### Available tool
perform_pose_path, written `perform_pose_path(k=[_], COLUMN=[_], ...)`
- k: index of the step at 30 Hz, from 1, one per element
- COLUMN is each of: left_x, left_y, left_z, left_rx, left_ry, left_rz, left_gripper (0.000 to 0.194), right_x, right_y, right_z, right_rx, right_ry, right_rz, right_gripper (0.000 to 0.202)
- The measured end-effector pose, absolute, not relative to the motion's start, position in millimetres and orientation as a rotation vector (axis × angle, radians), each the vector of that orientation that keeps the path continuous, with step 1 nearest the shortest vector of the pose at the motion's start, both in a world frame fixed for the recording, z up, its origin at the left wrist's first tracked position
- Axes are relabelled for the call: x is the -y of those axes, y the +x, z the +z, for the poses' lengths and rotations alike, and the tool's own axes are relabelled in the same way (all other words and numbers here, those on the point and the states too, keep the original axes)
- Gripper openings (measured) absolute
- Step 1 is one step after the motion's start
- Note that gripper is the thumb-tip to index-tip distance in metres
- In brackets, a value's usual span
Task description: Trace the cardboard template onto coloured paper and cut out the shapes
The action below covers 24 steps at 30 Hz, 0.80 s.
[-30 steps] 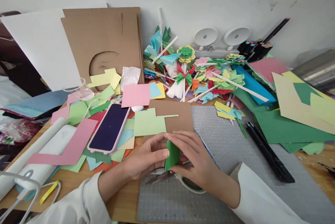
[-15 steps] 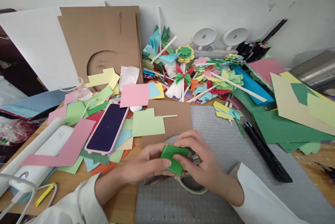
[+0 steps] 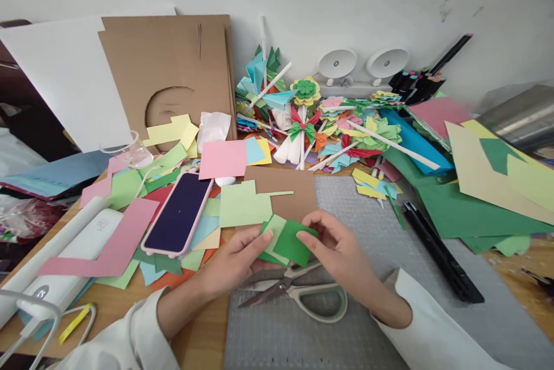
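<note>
Between my hands, small green paper pieces are fanned apart above the mat. My left hand [image 3: 238,255] pinches a light green paper piece [image 3: 277,238] with darker green paper showing behind it. A dark green paper square [image 3: 292,244] is gripped at its right edge by the thumb and fingers of my right hand [image 3: 335,246]; its left side overlaps the light green piece. Just below, a pair of scissors [image 3: 289,289] with pale handles lies on the grey cutting mat [image 3: 277,338], blades pointing left.
A phone [image 3: 178,214], paper scraps and a white power strip [image 3: 71,254] lie to the left. Light green paper [image 3: 246,205] rests on brown card [image 3: 298,185]. A black pen-like tool [image 3: 441,254] lies right. Paper flowers [image 3: 305,90] and leaning cardboard [image 3: 168,58] stand behind.
The green papers, earlier held together as a stack, are now spread apart, revealing a light green one. My hands have moved slightly apart, and more of the scissors shows.
</note>
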<state>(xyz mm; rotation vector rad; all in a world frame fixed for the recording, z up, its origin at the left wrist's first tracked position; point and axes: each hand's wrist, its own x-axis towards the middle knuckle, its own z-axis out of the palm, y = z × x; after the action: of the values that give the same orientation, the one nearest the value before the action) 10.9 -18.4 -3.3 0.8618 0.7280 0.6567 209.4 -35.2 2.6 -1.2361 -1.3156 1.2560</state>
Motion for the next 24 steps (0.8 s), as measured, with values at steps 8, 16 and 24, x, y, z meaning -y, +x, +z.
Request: perform_pose_path(k=[8, 16, 24], left_x=[17.6, 17.5, 13.3], left_y=[9.8, 10.6, -1.3], left_z=[-9.3, -3.7, -6.9], left_rx=[-0.67, -0.624, -0.712], left_ry=[0.89, 0.681, 1.076], left_rz=[0.695, 0.705, 0.496], left_gripper=[0.019, 0.026, 0.038], right_x=[31.9, 29.7, 29.8], right_y=[208.4, 210.7, 211.8], right_z=[1.9, -0.4, -10.1], right_rx=[1.318, 1.374, 1.469], right_ry=[-1.222, -1.239, -1.225], right_rz=[1.278, 1.194, 1.14], right_gripper=[0.021, 0.018, 0.008])
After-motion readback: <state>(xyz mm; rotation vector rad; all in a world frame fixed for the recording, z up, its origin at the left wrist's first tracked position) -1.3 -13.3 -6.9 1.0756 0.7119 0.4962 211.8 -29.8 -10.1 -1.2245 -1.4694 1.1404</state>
